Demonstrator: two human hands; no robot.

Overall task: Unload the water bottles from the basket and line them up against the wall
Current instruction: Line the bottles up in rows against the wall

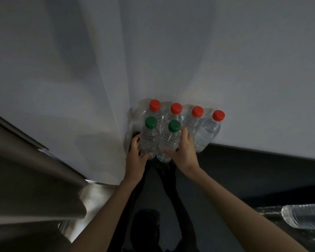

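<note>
Two clear ribbed plastic bottles with green caps, one (149, 138) in the left hand (135, 158) and the other (168, 142) in the right hand (185, 153), stand on the dark glossy counter (253, 171), each gripped round its lower body. Just beyond the fingers, four red-capped clear bottles (206, 132) line the smooth pale wall (225, 60). Pushed forward carelessly, the held pair could topple that row, since thin, tall bottles tip easily. Another clear bottle (305, 218) lies sideways, well right of the grip.
</note>
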